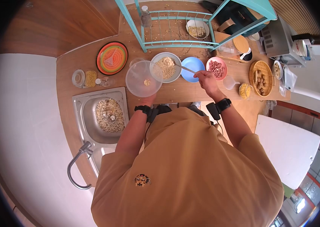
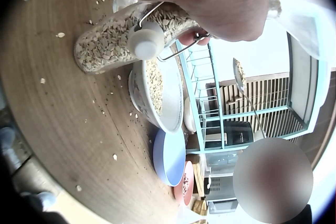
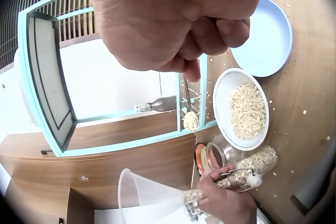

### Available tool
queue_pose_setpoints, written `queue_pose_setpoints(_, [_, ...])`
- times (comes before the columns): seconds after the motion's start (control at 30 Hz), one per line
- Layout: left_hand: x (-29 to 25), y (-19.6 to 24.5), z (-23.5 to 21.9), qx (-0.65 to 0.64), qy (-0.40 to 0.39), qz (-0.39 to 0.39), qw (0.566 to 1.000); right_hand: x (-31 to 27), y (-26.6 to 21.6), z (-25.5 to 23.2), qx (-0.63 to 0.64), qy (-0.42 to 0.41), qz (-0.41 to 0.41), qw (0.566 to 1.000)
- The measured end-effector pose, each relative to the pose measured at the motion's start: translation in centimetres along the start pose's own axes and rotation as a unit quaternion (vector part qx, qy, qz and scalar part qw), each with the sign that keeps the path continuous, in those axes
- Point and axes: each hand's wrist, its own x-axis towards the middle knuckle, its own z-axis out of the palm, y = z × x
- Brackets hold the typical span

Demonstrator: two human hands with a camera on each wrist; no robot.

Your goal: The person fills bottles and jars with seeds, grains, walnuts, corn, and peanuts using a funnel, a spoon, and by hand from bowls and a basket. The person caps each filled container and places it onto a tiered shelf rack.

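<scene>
My left hand (image 3: 226,203) grips the neck of a clear glass swing-top bottle (image 2: 107,40) partly filled with oat flakes. Its white stopper (image 2: 145,43) hangs beside the neck on a wire bail. A translucent funnel (image 1: 143,81) sits in the bottle's mouth, with a few flakes inside. My right hand (image 1: 208,81) holds a metal spoon (image 3: 187,95) by its handle. Flakes (image 3: 190,121) fill the spoon's bowl, which is raised over the white bowl (image 3: 223,113) of oats in the head view. A blue bowl (image 1: 192,70) stands beside it, empty.
A pink bowl (image 1: 225,70) of reddish pieces stands right of the blue one. The turquoise rack (image 1: 179,47) rises behind. To the left are a striped plate (image 1: 112,58) and a steel sink (image 1: 77,109) holding flakes. A wicker basket (image 1: 253,83) lies right. Loose flakes dot the counter.
</scene>
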Motion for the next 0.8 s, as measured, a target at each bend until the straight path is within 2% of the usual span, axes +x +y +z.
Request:
queue_pose_setpoints(0.13, [-0.1,0.1,0.0,0.0,0.002,-0.006,1.0,-1.4,-2.6,-0.3,0.018,-0.006,0.009,1.0])
queue_pose_setpoints(0.47, [-0.4,-0.6,-0.7,0.01,0.009,-0.023,1.0,-6.1,-9.4,-0.2,0.037,-0.046,-0.034,0.998])
queue_pose_setpoints(0.63, [-0.6,-0.7,-0.9,0.013,0.01,-0.03,0.999,-7.6,-10.4,1.6,0.006,-0.071,-0.057,0.996])
queue_pose_setpoints(0.7, [-0.6,-0.7,-1.0,0.014,0.009,-0.032,0.999,-7.5,-9.8,2.5,-0.106,-0.063,-0.147,0.981])
queue_pose_setpoints(0.73, [-0.6,-0.7,-1.0,0.014,0.009,-0.032,0.999,-7.6,-9.8,3.1,-0.106,-0.063,-0.147,0.981])
queue_pose_setpoints(0.8, [-0.6,-0.7,-1.0,0.015,0.008,-0.033,0.999,-7.7,-9.7,4.1,-0.206,-0.05,-0.256,0.943])
